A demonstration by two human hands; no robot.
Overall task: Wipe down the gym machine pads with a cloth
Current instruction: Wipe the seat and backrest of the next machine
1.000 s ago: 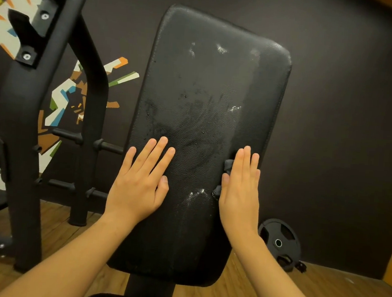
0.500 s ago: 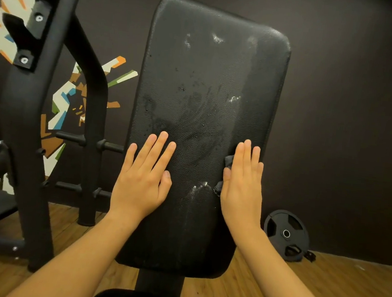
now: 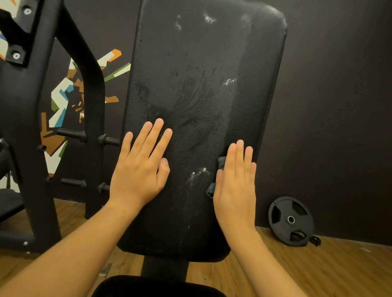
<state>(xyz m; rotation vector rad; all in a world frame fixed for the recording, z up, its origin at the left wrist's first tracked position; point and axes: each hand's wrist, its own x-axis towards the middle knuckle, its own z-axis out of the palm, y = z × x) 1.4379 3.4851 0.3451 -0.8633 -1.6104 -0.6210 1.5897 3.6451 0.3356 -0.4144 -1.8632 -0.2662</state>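
A tall black back pad [image 3: 203, 82] stands upright in front of me, with damp smears and white flecks on its surface. My left hand [image 3: 141, 165] lies flat on the pad's lower left part, fingers straight. My right hand [image 3: 237, 182] presses flat on the pad's lower right part, over a dark cloth [image 3: 221, 162]. Only small bits of the cloth show at the hand's left edge. A black seat pad [image 3: 163, 294] sits below at the bottom edge.
A black steel machine frame [image 3: 27, 110] with pegs stands at the left. A black weight plate [image 3: 290, 220] leans against the dark wall at the right. The floor [image 3: 321, 277] is wood. A coloured mural [image 3: 64, 94] marks the left wall.
Both hands stay flat at about the same spots on the pad. The view has dropped a little, so the seat pad and more floor show.
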